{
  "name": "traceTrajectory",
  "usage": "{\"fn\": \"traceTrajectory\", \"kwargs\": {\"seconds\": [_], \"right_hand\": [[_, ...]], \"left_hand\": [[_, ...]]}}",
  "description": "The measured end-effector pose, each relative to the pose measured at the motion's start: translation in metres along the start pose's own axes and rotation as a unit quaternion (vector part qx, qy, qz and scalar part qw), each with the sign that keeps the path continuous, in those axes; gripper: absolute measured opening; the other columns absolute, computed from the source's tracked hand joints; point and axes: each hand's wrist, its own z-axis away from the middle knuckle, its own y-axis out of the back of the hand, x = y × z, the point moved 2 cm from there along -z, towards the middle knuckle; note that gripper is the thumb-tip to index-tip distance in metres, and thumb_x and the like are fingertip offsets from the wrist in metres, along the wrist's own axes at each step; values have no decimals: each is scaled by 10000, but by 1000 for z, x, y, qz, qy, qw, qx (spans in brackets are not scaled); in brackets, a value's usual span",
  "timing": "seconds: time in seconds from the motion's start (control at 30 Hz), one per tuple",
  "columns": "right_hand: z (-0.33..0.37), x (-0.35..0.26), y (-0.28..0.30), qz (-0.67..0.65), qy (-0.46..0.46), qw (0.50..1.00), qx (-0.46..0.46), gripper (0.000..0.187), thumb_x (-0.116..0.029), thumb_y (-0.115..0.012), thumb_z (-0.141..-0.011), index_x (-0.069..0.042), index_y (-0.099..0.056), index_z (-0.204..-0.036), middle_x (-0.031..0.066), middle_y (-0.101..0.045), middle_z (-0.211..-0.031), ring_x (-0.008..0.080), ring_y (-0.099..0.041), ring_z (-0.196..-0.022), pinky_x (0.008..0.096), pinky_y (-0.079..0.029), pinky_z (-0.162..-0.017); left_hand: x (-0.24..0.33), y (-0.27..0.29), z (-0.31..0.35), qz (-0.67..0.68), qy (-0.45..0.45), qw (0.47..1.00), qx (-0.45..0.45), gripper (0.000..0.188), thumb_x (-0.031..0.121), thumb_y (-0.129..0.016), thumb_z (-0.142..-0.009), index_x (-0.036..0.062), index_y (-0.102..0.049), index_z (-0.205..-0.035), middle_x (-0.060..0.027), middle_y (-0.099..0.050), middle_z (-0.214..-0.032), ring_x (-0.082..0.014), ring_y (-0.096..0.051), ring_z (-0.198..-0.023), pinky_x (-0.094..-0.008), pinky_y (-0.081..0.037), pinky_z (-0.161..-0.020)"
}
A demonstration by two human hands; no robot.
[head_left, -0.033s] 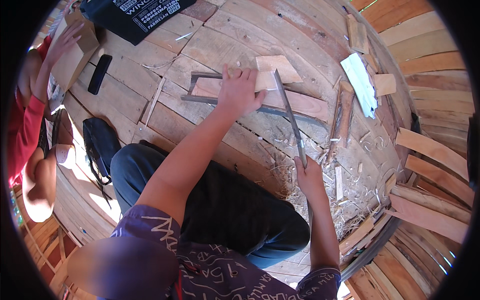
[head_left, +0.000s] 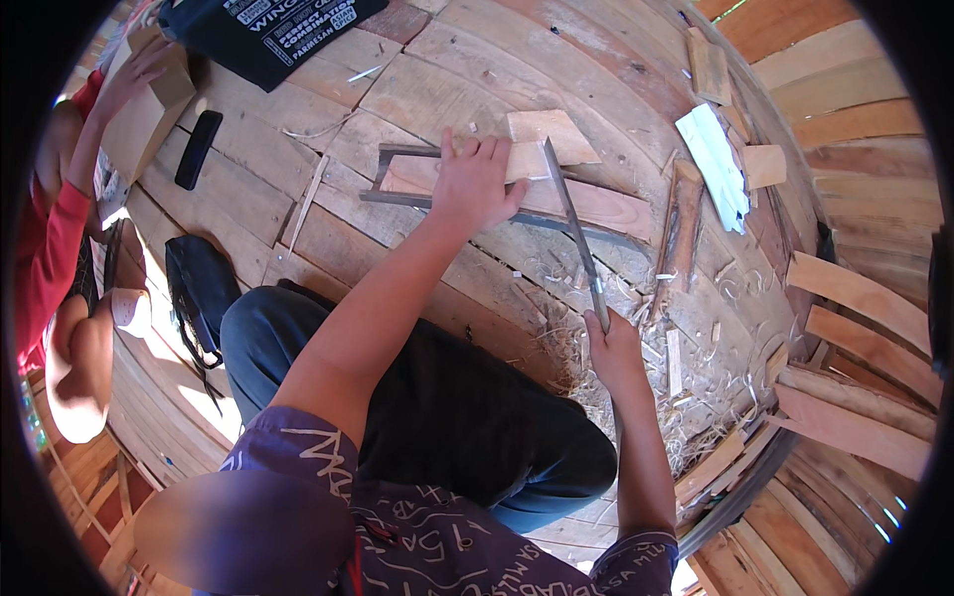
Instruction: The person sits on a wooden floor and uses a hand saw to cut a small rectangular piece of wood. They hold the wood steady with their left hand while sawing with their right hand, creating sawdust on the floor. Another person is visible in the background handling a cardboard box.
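Observation:
A long, narrow dark blade [head_left: 571,214], like a machete, lies slantwise across a reddish wooden board [head_left: 606,206]. Its lower end is in my right hand [head_left: 616,353], with the fingers wrapped round it. My left hand [head_left: 475,181] presses down with fingers together on a small pale piece of wood [head_left: 528,162] on the board, just left of the blade. Dark strips [head_left: 397,196] edge the board like a shallow trough. Against its far side rests a flat offcut [head_left: 556,135]. My palm hides part of the pale piece.
Wood shavings [head_left: 696,397] litter the plank floor beside my right forearm. A rough stick [head_left: 684,219] and folded pale-blue paper [head_left: 714,169] lie to the right. A black phone [head_left: 199,149], a dark pouch [head_left: 199,283] and a black bag [head_left: 273,35] are leftward, near another person's hand [head_left: 136,74].

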Motion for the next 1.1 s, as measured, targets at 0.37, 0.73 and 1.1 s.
{"fn": "traceTrajectory", "kwargs": {"seconds": [0.37,0.73,1.1], "right_hand": [[-67,-29,-10,-13,25,1000,8,359,-339,-523,-961,0,-636,-944,277,-640,-832,470,-616,-861,512,-481,-762],[-53,-23,-7,7,27,1000,-15,360,-329,-507,-966,8,-632,-949,281,-642,-853,469,-614,-877,516,-480,-771],[-9,-11,1,-9,19,1000,7,366,-310,-535,-969,35,-590,-860,249,-590,-711,435,-592,-706,465,-458,-663]], "left_hand": [[6,2,-4,13,13,1000,-13,570,441,-558,-873,40,-511,-1276,-122,-584,-1176,-296,-538,-1165,-603,-195,-1111],[5,-1,-2,22,2,1000,13,565,436,-572,-869,44,-513,-1271,-118,-583,-1159,-297,-539,-1151,-601,-185,-1115],[-1,1,-4,-1,14,1000,-9,555,431,-564,-868,37,-518,-1257,-116,-580,-1171,-284,-534,-1171,-611,-181,-1116]]}}
